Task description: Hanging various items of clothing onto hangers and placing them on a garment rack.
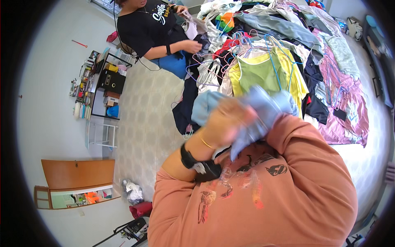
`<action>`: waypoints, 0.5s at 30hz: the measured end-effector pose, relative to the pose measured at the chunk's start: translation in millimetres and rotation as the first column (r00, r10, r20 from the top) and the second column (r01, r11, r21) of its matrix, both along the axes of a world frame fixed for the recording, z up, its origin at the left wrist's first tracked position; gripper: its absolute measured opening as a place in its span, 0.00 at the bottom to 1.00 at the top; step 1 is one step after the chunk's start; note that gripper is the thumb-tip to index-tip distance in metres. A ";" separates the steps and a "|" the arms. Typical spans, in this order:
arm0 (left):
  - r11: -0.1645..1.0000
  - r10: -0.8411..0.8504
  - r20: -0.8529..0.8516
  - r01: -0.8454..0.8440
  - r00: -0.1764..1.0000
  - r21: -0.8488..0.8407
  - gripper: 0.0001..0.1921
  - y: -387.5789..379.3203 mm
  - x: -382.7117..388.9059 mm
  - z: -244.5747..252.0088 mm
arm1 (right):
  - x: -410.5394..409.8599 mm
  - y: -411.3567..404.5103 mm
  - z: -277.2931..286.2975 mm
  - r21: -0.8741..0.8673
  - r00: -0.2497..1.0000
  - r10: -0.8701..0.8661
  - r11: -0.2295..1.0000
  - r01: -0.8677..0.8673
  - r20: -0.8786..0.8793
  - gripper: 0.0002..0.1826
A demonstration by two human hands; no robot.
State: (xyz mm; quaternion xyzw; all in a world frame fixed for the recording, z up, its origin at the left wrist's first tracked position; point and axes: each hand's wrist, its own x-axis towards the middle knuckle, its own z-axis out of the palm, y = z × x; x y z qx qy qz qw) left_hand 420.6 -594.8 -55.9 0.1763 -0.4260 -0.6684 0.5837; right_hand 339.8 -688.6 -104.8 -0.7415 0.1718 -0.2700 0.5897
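Note:
My left hand (226, 122), blurred by motion and with a gold bracelet at its wrist, grips a light-blue garment (256, 105) in front of my chest. Part of the same blue cloth spreads to both sides of the hand. My right arm, in an orange sleeve (296, 132), reaches up behind the cloth, which hides my right hand. Just beyond lie a green tank top (259, 74) and a yellow garment (297, 83), with blue hangers among them. Pink and purple hangers (209, 74) rest on the clothes to the left.
A large heap of clothes (277, 24) covers the surface ahead. Hangers (334, 92) and a dark flat object (339, 114) lie on pink cloth at right. Another person (145, 34) handles clothes at upper left. A desk with a black safe (111, 81) stands left.

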 end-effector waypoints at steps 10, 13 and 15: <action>0.872 0.385 0.443 -0.476 0.810 0.114 0.06 -33.6 66.5 -5.8 | 45.0 28.5 2.1 -0.126 0.968 0.251 0.960 -0.251 -0.011 0.07; 0.560 0.651 0.598 -0.828 0.468 0.039 0.09 -15.0 161.2 -27.3 | 21.2 -8.1 -13.9 -0.050 0.924 0.373 0.925 -0.378 -0.086 0.07; 0.424 0.834 0.301 -0.886 0.463 0.190 0.12 13.1 179.3 -7.1 | -22.4 -47.5 11.3 0.317 0.951 0.225 0.936 -0.152 -0.212 0.04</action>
